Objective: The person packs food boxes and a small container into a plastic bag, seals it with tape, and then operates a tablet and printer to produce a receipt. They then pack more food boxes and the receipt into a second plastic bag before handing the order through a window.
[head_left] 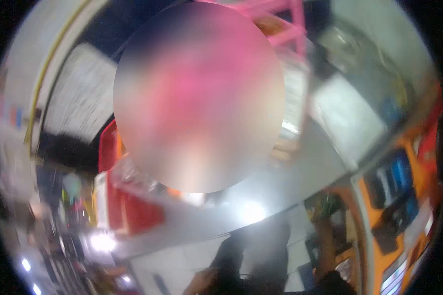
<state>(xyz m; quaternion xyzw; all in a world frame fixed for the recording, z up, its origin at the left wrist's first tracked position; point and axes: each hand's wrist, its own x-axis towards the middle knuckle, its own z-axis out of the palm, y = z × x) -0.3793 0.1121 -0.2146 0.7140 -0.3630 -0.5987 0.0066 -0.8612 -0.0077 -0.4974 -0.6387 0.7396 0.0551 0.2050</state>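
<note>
My left hand [202,281] is low at the bottom edge, beside dark clothing, its fingers too smeared to make out. My right hand [324,220] reaches up from a dark sleeve at the lower right, near an orange-edged container [349,211] with small blurred items. Whether either hand holds anything is hidden by blur. Beyond them stretches a grey tabletop [320,162]. A red bin [138,211] with clear plastic [133,174] over it stands at its left. A large blurred oval covers the centre.
A pink rack [298,29] stands at the top. White papers [81,91] lie at the left, a white sheet [349,113] at the right. Orange trays [386,250] with blue and dark items line the right side. Pale floor tiles [182,260] show below the table edge.
</note>
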